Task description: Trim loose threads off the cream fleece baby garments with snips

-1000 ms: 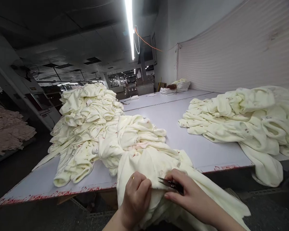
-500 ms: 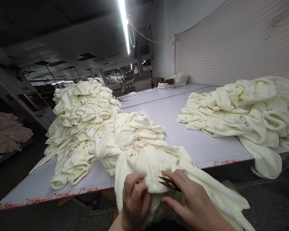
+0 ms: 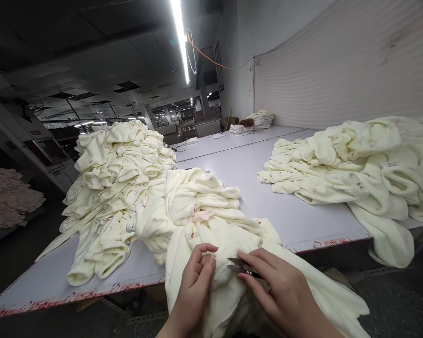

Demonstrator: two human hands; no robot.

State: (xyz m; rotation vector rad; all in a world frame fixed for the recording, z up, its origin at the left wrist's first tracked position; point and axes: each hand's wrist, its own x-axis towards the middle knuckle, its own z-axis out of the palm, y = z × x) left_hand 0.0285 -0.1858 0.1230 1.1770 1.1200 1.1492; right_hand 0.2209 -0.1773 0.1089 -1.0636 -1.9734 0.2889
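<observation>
Pale yellow fleece garments lie heaped at the table's front edge, and one cloth (image 3: 225, 239) hangs over it toward me. My left hand (image 3: 197, 281) is closed on this cloth, thumb against the curled fingers. Small dark thread snips (image 3: 246, 268) are gripped between the thumb and fingers of my right hand (image 3: 280, 284), their blades pointing left and nearly together. The blade tips are close to the cloth's edge, just right of my left hand. My right palm and the snips' far end are hidden.
A tall pile of yellow garments (image 3: 120, 169) stands on the left of the white table (image 3: 246, 164). Another heap (image 3: 338, 164) lies on the right, partly hanging over the edge. Folded stacks (image 3: 261, 120) sit at the back. Pink cloth (image 3: 10, 199) is piled far left.
The snips' blades have come closer together as my right thumb and fingers pressed in. My left hand has turned, and the cloth's edge is pulled into a different fold. The view has shifted slightly.
</observation>
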